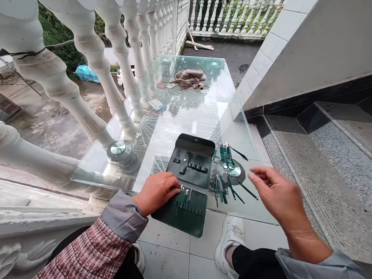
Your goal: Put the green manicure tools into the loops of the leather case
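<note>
A dark green manicure case (190, 176) lies unfolded on the glass table, its flap toward the far end. Several slim tools (185, 195) stand in the loops of its near panel; loops in the far panel hold nothing. My left hand (159, 192) is closed at the left edge of the case, fingertips beside those tools. To the right of the case lie loose green tools (227, 188), with small scissors (228, 164) and nail clippers (225, 150) above them. My right hand (277, 195) hovers right of the loose tools, fingers loosely bent, nothing visible in it.
The glass table (187, 115) has round metal-capped supports, one (119, 149) near its left corner. A crumpled brown cloth (188, 78) and a small box (156, 105) lie farther back. White balusters (127, 71) line the left; stone steps (327, 162) rise on the right.
</note>
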A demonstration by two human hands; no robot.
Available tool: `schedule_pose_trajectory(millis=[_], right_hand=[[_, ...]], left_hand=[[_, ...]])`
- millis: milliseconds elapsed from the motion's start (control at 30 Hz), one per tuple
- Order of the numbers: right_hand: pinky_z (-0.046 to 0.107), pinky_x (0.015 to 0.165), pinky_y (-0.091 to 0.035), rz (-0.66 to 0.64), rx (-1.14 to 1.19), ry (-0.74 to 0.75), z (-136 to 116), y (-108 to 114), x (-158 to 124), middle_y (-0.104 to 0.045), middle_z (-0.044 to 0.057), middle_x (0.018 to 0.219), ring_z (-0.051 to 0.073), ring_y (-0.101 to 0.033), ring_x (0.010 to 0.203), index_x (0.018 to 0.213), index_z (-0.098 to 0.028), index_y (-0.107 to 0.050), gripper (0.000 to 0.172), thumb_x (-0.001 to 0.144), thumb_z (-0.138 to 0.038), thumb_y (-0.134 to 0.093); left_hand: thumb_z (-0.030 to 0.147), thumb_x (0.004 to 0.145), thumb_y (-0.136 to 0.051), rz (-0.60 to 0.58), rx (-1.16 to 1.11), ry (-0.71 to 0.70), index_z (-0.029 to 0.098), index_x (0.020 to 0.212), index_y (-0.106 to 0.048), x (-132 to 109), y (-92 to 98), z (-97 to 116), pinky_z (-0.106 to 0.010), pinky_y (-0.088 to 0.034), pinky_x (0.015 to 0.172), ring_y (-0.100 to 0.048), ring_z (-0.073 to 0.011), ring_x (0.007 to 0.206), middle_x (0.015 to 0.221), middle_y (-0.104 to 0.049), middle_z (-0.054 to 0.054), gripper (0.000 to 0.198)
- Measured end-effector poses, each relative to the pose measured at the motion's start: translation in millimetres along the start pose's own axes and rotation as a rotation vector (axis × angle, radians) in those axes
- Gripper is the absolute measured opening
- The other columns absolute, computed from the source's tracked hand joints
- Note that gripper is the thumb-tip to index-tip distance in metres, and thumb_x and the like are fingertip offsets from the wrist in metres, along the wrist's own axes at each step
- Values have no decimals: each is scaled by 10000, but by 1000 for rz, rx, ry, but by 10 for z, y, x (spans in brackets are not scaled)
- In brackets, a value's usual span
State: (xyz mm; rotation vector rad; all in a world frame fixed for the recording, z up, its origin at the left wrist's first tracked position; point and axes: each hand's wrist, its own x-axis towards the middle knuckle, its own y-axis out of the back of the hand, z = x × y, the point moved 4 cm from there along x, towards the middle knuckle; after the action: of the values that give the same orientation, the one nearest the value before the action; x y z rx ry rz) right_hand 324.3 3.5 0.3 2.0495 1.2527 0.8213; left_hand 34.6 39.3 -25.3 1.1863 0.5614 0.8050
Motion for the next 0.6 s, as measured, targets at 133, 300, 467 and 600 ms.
schedule_pose_trajectory(millis=[133, 300, 467, 600], right_hand=[[269, 590, -408, -196, -73, 115, -36, -174, -95, -634, 2, 679, 149, -557, 610, 727, -223, -615, 204, 781, -397, -523], [253, 582, -375, -339, -120, 185, -148, -309, -177, -595, -21, 646, 134, -527, 612, 694, -228, -570, 164, 801, -334, -506], [246, 572, -353, -473, -202, 191, -184, -422, -235, -578, -36, 672, 124, -522, 619, 697, -227, -523, 88, 770, -276, -515], [240, 569, -352, -500, -258, 189, -157, -410, -250, -578, -40, 704, 122, -535, 638, 735, -232, -518, 35, 756, -246, -494]], left_hand=[[253, 819, -631, 1, -3, 8, 191, 768, -612, 8, -4, 2, -221, -366, 624, -572, -136, 764, 766, -603, 19, 82], [245, 818, -631, -7, -7, 10, 193, 771, -614, 24, 2, 13, -214, -368, 625, -572, -132, 761, 769, -603, 18, 72], [250, 823, -625, -17, -10, 12, 193, 780, -614, 25, 3, 15, -218, -369, 629, -571, -135, 769, 775, -604, 17, 73], [253, 828, -618, -11, -2, 1, 189, 772, -610, 18, 13, 22, -220, -370, 624, -571, -136, 762, 771, -602, 14, 85]])
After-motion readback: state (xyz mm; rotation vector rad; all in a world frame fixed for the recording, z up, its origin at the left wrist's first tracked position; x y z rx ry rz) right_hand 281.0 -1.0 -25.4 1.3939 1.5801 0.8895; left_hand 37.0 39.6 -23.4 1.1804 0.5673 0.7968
